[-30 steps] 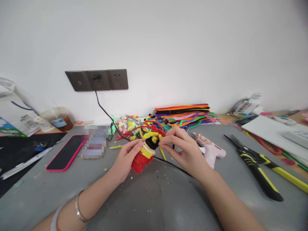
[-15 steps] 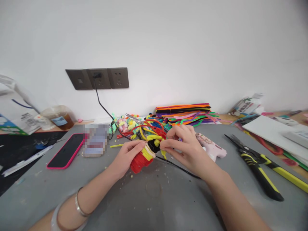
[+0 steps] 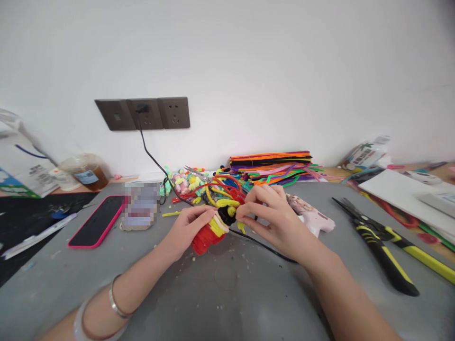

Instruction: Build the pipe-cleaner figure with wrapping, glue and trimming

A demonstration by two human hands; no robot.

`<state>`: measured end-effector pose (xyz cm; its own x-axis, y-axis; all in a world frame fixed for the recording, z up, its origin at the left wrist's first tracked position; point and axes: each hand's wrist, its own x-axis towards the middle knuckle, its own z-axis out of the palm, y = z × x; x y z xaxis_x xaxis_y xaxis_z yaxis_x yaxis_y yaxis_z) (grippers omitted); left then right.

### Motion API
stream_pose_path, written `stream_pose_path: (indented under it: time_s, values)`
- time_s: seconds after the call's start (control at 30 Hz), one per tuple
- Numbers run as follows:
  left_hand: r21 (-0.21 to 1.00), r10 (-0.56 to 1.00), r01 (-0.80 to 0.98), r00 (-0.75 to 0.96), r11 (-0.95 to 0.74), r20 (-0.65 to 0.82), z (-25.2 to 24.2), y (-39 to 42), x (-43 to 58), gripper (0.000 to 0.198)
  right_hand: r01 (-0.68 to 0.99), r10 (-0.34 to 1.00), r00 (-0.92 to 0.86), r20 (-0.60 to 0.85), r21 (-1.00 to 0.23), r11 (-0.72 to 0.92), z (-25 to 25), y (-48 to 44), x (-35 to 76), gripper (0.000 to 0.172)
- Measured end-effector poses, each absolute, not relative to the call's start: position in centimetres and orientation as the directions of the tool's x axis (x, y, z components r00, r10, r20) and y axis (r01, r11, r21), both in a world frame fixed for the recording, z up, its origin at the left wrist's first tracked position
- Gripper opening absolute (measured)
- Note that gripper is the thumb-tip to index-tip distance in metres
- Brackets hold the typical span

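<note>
Between my hands is a small pipe-cleaner figure [image 3: 209, 238] with a red part, yellow and cream bands and a black part. My left hand [image 3: 190, 227] grips it from the left, thumb on the yellow band. With thumb and fingers pinched together, my right hand [image 3: 268, 213] is at the black end, on a yellow pipe cleaner [image 3: 241, 226] whose tip hangs below the fingers. A yellow loop stands above the black part. The exact pinch point is partly hidden by the fingers.
Pliers [image 3: 377, 237] with black and yellow handles lie at right. A phone [image 3: 97, 222] in a pink case lies at left. Bundled pipe cleaners [image 3: 270, 166], scissors [image 3: 197, 173], pompoms [image 3: 185, 184] and a pink glue gun [image 3: 314, 218] are behind. A black cable [image 3: 263, 244] crosses the grey mat [image 3: 220, 303].
Both hands keep nearly the same place and hold on the figure. The view has shifted very slightly; nothing has been let go or picked up.
</note>
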<state>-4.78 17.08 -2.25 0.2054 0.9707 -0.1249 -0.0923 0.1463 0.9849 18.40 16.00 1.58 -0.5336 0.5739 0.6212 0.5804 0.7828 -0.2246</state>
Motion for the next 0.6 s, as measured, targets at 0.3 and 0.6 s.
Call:
stream_pose_path:
  time_s: [0.3,0.6]
  values:
    - [0.943,0.975,-0.270,0.162,0.195,-0.155,-2.1,16.3,-4.1,0.059,0.524,0.642,-0.253,0.723,-0.455,0.720,0.8,16.7,18.0,0.011]
    - [0.922,0.955,-0.351,0.291,0.167,-0.062,-2.2,16.2,-3.9,0.049,0.378,0.786,-0.081,0.613,-0.710,0.594,-0.1,16.9,16.7,0.006]
